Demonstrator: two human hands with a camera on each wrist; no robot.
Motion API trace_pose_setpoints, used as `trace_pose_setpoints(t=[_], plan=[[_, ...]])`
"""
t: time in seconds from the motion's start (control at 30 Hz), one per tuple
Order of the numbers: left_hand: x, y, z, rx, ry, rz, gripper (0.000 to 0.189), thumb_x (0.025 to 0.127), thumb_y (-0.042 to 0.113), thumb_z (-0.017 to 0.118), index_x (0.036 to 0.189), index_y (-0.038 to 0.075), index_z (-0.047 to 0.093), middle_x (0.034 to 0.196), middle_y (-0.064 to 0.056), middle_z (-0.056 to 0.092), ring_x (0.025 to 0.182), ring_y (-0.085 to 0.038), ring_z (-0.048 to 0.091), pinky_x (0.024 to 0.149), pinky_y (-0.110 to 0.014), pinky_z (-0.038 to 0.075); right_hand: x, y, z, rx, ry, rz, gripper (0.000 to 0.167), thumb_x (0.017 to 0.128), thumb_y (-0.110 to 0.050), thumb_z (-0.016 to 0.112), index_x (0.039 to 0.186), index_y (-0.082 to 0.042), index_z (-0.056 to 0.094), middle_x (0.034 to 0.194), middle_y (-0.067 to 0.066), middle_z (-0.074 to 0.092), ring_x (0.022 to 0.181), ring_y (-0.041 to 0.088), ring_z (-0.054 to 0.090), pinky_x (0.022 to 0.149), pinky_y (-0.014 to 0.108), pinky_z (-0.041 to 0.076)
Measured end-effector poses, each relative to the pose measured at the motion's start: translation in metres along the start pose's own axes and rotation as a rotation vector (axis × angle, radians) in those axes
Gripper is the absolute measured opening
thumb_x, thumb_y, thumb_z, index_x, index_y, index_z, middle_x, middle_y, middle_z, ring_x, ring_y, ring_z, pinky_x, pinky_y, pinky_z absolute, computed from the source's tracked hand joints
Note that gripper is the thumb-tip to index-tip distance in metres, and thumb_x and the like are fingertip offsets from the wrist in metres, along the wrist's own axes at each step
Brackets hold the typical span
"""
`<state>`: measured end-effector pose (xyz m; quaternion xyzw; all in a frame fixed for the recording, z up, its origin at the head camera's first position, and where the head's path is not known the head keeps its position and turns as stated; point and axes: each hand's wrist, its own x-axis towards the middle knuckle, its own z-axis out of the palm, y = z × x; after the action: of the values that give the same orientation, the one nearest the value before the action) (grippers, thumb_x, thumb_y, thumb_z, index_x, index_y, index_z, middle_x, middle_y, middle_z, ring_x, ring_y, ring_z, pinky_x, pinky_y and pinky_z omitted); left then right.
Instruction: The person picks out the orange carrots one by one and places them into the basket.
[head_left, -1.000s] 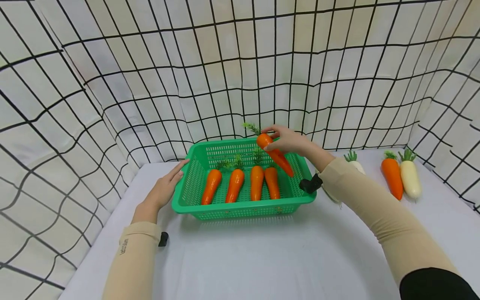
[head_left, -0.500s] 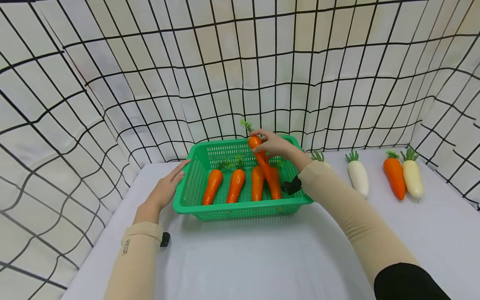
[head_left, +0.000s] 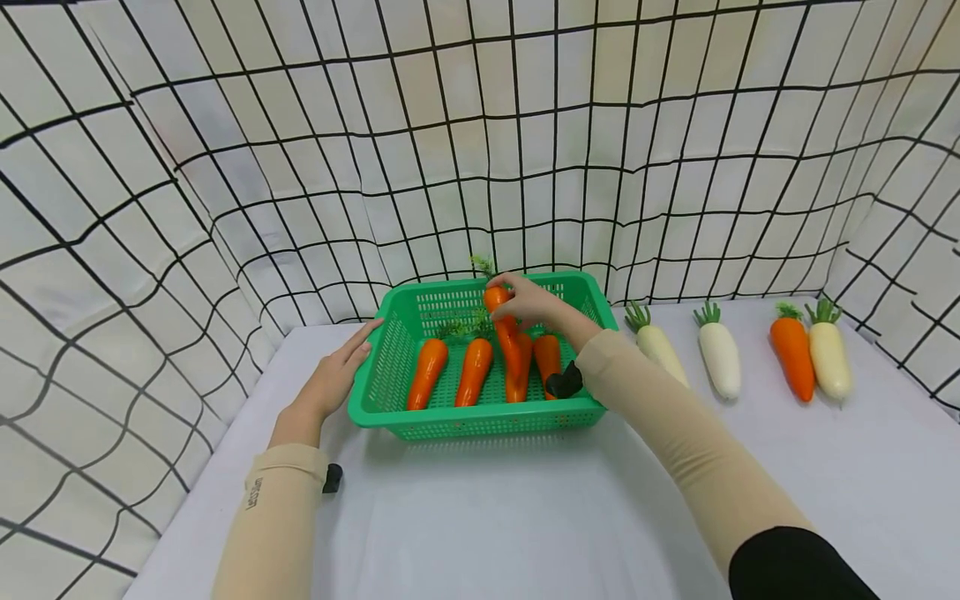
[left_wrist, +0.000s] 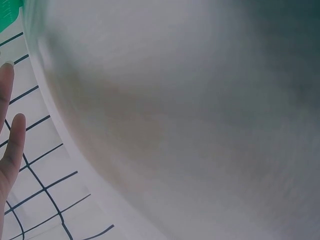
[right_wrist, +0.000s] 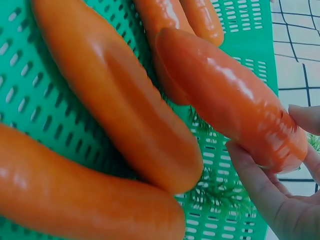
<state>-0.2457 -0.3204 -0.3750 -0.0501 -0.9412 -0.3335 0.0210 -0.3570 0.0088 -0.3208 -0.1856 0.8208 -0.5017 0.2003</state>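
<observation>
My right hand (head_left: 534,302) pinches an orange carrot (head_left: 498,302) near its leafy top, inside the green basket (head_left: 480,417). The carrot tilts, tip down, and in the head view overlaps another carrot (head_left: 523,367) lying below. In the right wrist view, thumb and fingers (right_wrist: 250,175) grip the thick end of the held carrot (right_wrist: 225,90). More carrots lie to its left, one carrot (head_left: 427,375) farthest left and another carrot (head_left: 474,372) beside it. On the right lies a carrot (head_left: 547,354) partly behind my wrist. Straight fingers of my left hand (head_left: 330,382) touch the basket's left rim.
Right of the basket, a white radish (head_left: 656,346) lies partly behind my sleeve, with a second white radish (head_left: 718,358) beyond it. Farther right, a carrot (head_left: 792,357) lies against another white radish (head_left: 829,358). A black wire grid (head_left: 480,177) over white cloth encloses the white table (head_left: 480,508).
My right hand has moved left and lower with the carrot, from above the basket's right part to over the middle carrots. My left hand stays at the rim.
</observation>
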Motion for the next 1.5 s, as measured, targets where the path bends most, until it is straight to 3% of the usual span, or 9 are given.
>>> trace_pose_setpoints(t=[0.23,0.53,0.67,0.8,1.0,1.27,1.5], plan=[[0.0,0.0,-0.001,0.004,0.004,-0.001,0.058,0.111,0.054,0.024,0.165,0.034,0.023,0.157,-0.027,0.038,0.127,-0.053,0.051,0.1,-0.069,0.038,0.006,-0.002,0.008,-0.041,0.02,-0.016,0.057,0.099,-0.004,0.066,0.152,-0.011,0.043,0.134,0.022,0.052,0.101,0.029,0.058,0.083,0.045,0.053],[-0.001,-0.002,0.0,0.004,-0.003,-0.003,0.057,0.111,0.053,0.023,0.165,0.034,0.022,0.154,-0.028,0.041,0.114,-0.046,0.056,0.098,-0.067,0.039,0.01,0.004,0.013,-0.107,0.041,0.002,0.056,0.1,-0.006,0.067,0.151,-0.008,0.043,0.14,0.023,0.05,0.083,0.024,0.051,0.081,0.042,0.05],[0.0,-0.002,0.001,0.006,0.0,0.004,0.057,0.111,0.052,0.024,0.165,0.034,0.023,0.154,-0.028,0.042,0.11,-0.044,0.058,0.097,-0.066,0.04,0.008,0.007,0.013,-0.199,0.008,0.023,0.054,0.101,-0.006,0.066,0.151,-0.009,0.046,0.144,0.021,0.049,0.096,0.027,0.055,0.089,0.042,0.048],[0.001,-0.002,0.001,0.004,0.003,0.004,0.057,0.111,0.053,0.024,0.165,0.034,0.023,0.156,-0.027,0.039,0.115,-0.046,0.056,0.098,-0.066,0.04,0.007,0.008,0.012,-0.355,-0.034,0.021,0.052,0.1,-0.008,0.066,0.15,-0.009,0.05,0.152,0.018,0.045,0.124,0.032,0.052,0.102,0.046,0.044],[0.001,-0.001,0.001,0.004,0.01,0.001,0.057,0.111,0.053,0.024,0.165,0.033,0.024,0.151,-0.028,0.044,0.108,-0.043,0.058,0.097,-0.064,0.041,0.006,0.008,0.011,-0.542,-0.081,0.052,0.049,0.1,-0.015,0.069,0.147,-0.009,0.055,0.155,0.016,0.044,0.137,0.033,0.045,0.11,0.047,0.039],[0.0,-0.001,0.001,0.0,0.005,-0.002,0.058,0.111,0.053,0.024,0.165,0.033,0.023,0.155,-0.027,0.04,0.11,-0.044,0.057,0.096,-0.064,0.041,0.005,0.007,0.013,-0.646,-0.144,0.082,0.039,0.1,-0.015,0.069,0.139,-0.011,0.065,0.156,0.015,0.044,0.138,0.032,0.046,0.109,0.044,0.041],[0.0,-0.001,0.001,0.0,0.008,-0.007,0.058,0.111,0.053,0.024,0.165,0.033,0.023,0.148,-0.029,0.047,0.103,-0.041,0.06,0.095,-0.063,0.042,0.005,0.006,0.006,-0.584,-0.125,0.047,0.04,0.1,-0.012,0.067,0.14,-0.011,0.064,0.146,0.014,0.055,0.124,0.029,0.057,0.101,0.043,0.047]])
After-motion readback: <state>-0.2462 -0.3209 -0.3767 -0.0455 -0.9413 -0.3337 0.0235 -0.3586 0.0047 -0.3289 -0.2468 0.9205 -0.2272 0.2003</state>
